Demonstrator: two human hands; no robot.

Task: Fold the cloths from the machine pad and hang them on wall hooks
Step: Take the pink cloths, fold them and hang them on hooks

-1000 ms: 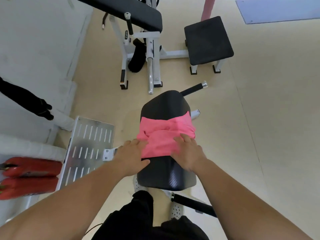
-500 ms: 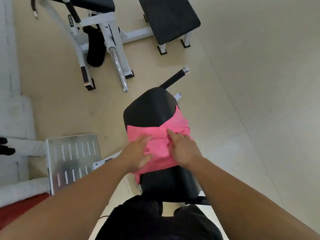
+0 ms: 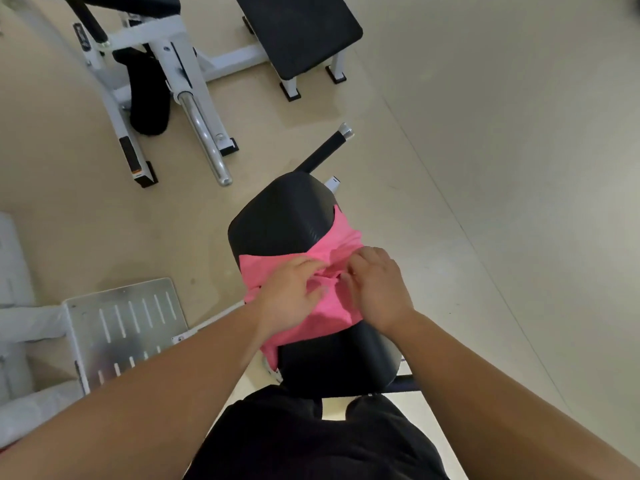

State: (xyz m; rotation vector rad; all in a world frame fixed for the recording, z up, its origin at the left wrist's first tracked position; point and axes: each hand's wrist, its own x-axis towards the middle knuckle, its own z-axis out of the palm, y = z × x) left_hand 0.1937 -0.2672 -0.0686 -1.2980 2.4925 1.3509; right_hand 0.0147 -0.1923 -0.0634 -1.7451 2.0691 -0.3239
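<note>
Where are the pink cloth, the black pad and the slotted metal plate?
pink cloth [image 3: 254, 271], head view, its bare left part.
black pad [image 3: 280, 216], head view, its bare far end.
metal plate [image 3: 131, 317], head view, its slotted middle.

Just 1 camera here, worn on the person's head. It faces forward and steeply down, so the view is nearly top-down over the black machine pad [image 3: 277, 220], which sits close and dead centre. Both forearms run in from the bottom corners, and the left hand [image 3: 291, 296] and right hand [image 3: 377, 289] meet on the pink cloth [image 3: 329, 320] mid-frame. The person's own black clothing [image 3: 311, 441] fills the bottom edge, right under the lens. It's wide-angle, so the floor [image 3: 502, 150] stretches away, with a slotted metal footplate [image 3: 121, 323] at left and a black bench [image 3: 298, 32] well off at the top.
</note>
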